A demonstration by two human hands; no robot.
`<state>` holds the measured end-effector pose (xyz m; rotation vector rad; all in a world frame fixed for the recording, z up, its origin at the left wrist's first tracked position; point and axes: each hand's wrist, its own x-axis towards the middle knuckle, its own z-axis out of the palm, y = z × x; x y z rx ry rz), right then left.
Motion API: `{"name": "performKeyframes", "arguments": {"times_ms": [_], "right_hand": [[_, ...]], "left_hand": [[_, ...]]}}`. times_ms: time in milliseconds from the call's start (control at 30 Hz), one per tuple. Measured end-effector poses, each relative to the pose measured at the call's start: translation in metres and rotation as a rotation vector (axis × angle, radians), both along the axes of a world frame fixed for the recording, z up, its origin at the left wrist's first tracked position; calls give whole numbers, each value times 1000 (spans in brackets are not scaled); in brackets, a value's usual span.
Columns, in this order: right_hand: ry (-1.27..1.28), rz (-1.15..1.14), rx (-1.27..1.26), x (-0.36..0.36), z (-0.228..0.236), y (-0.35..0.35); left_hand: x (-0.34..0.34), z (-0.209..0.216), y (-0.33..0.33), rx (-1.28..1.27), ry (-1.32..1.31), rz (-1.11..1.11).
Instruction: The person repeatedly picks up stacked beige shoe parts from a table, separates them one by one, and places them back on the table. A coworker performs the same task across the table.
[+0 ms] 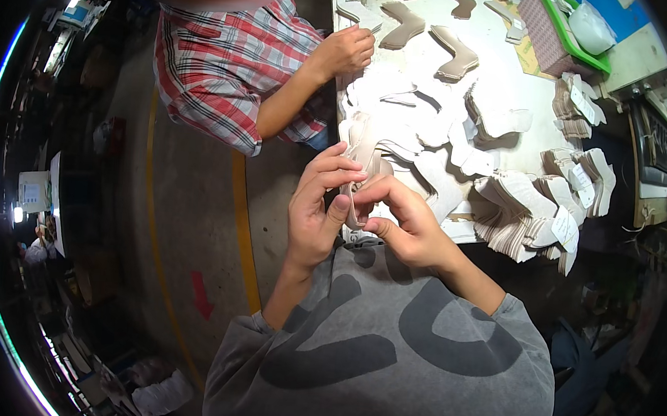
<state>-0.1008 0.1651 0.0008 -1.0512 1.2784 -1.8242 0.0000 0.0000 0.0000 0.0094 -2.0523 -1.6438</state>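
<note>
Pale pc [355, 212] is btwn both hands, by table [539, 91] edge nearest wearer; neither hand clearly nearer. L hand [320, 207] pinches its left side; R hand [406, 221] thumb + index grip its right, near-body end. Long axis approx. fore-aft, far end twd pile [366, 133], partly hidden by fingers; exact tip unclear.

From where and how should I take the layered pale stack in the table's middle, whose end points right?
Probably hold the right end of the pale stack, coming from the right: that end reaches onto bare tabletop, while its left side lies close to other pale pieces.
</note>
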Motion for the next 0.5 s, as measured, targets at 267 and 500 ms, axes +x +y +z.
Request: {"name": "performKeyframes", "arguments": {"times_ms": [267,500], "right_hand": [[11,-71,3,2,7,-2],[38,-132,-48,11,5,-8]], "left_hand": [[4,12,19,233,-120,14],[6,12,27,202,-40,-8]]}}
